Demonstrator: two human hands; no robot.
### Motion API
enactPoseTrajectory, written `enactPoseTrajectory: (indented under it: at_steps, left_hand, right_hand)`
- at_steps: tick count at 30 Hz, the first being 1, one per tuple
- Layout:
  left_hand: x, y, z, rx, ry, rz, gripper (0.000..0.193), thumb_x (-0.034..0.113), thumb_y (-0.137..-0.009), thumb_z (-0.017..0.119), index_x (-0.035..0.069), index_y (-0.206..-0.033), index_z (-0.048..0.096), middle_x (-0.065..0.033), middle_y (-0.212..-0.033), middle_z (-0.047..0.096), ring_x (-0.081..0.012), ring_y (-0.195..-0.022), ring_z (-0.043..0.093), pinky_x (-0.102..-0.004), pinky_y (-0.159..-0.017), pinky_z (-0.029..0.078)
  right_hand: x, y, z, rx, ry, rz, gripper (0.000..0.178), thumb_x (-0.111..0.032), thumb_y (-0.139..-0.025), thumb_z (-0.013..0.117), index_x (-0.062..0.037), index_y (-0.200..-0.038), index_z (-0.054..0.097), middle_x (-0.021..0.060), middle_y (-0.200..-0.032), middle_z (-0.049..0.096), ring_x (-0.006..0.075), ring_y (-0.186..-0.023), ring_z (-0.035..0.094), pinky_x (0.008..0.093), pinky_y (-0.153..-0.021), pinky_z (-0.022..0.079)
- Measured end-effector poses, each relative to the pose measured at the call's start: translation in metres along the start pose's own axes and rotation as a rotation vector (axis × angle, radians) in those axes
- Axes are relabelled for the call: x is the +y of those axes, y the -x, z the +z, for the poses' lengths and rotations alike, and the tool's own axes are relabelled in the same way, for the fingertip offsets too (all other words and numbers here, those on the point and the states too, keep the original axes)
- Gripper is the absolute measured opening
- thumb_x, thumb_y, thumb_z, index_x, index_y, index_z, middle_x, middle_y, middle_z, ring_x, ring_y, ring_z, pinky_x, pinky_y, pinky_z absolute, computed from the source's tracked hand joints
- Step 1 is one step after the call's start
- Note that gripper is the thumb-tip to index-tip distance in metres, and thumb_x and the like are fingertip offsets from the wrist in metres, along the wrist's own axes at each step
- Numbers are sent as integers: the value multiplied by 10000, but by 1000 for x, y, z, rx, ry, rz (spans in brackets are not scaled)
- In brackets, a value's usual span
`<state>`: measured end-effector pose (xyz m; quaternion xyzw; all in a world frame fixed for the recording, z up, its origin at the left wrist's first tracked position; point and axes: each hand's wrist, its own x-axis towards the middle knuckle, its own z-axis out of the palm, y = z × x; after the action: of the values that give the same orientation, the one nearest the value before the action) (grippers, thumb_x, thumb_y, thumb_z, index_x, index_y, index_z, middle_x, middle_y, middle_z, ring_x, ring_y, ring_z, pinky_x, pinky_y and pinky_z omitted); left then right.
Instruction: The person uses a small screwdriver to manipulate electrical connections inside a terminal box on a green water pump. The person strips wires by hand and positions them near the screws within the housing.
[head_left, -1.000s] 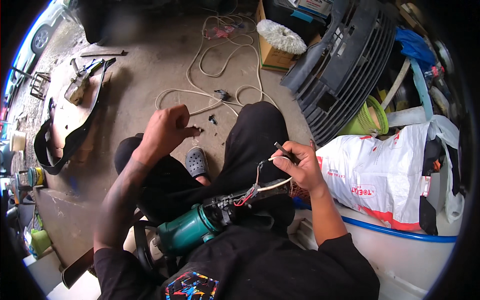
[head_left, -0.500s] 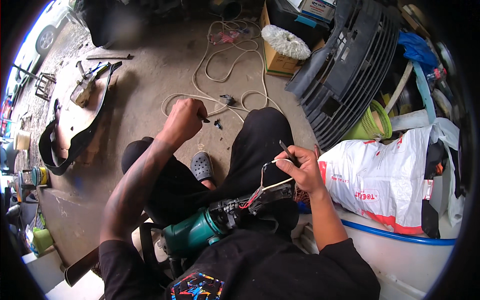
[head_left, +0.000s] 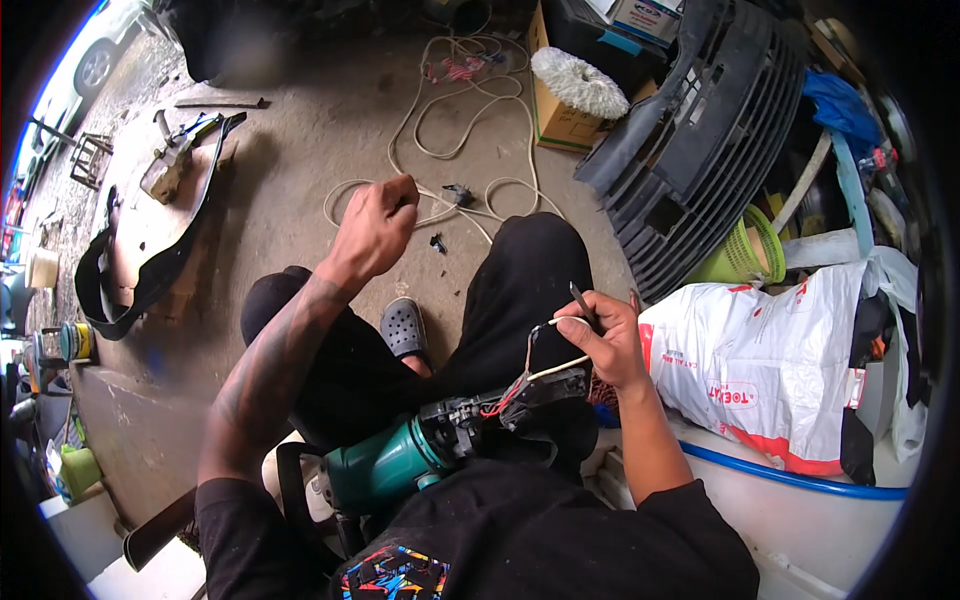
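Note:
My left hand [head_left: 375, 230] is raised over the floor with its fingers curled closed; what they hold, if anything, is hidden. My right hand [head_left: 608, 335] is closed around a thin grey pointed tool [head_left: 578, 297], its exact kind unclear. A cream-coated cable [head_left: 557, 369] loops up to the same fingers. It runs from the opened rear end of a green power tool [head_left: 385, 467], which looks like an angle grinder lying across my lap. Thin red wires [head_left: 497, 408] show in the dark open housing [head_left: 545, 395].
More cream cable [head_left: 450, 155] lies in loops on the floor, with small dark parts [head_left: 458, 195] nearby. A black slatted grille [head_left: 700, 150], a green basket [head_left: 745, 250] and a white sack [head_left: 755, 365] crowd the right. A curved black trim piece [head_left: 110, 315] lies left.
My left hand has turned and shifted slightly; the dark thing that showed at its fingers is now out of sight. My right hand barely moves, still on the tool and cable.

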<state>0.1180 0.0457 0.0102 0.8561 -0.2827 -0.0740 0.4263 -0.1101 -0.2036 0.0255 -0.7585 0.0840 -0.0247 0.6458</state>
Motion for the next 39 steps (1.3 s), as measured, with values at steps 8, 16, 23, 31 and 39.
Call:
enactPoseTrajectory:
  at_steps: [8,16,23,31,39]
  left_hand:
    - [-24,0,-3,110,-99,240,177,-26,-778,477,-2,-909,594,-138,-899,619,-294,-813,632,-382,-737,491]
    - [-11,-2,-15,24,-160,37,112,-36,-773,725,2,-874,696,-140,-815,681,-262,-823,712,-370,-709,536]
    - [-18,0,-15,16,-257,0,189,-42,-751,707,20,-930,721,-171,-861,709,-337,-858,712,-404,-744,536]
    - [-6,2,-20,-36,-294,-1,145,38,-758,758,16,-900,737,-170,-922,719,-345,-850,696,-426,-765,543]
    - [92,50,10,-292,10,216,310,276,-810,833,18,-812,660,-134,-774,644,-307,-683,667,-390,-611,528]
  right_hand:
    - [-1,0,0,5,2,12,137,-143,-905,750,-16,-892,700,-49,-745,590,34,-704,490,218,-655,366]
    - [-1,-1,0,-5,25,40,126,-135,-904,740,-16,-900,700,-29,-781,618,46,-731,519,224,-687,377]
    - [-2,-2,2,4,13,25,121,-133,-904,738,-18,-894,701,-31,-775,617,44,-720,515,218,-681,369]
    - [-3,-3,3,18,4,-12,141,-148,-905,760,-17,-887,708,-66,-734,575,15,-688,462,206,-629,342]
    - [-1,1,1,17,-59,-6,171,-173,-924,754,-27,-863,690,-82,-719,557,-3,-670,431,192,-609,321]
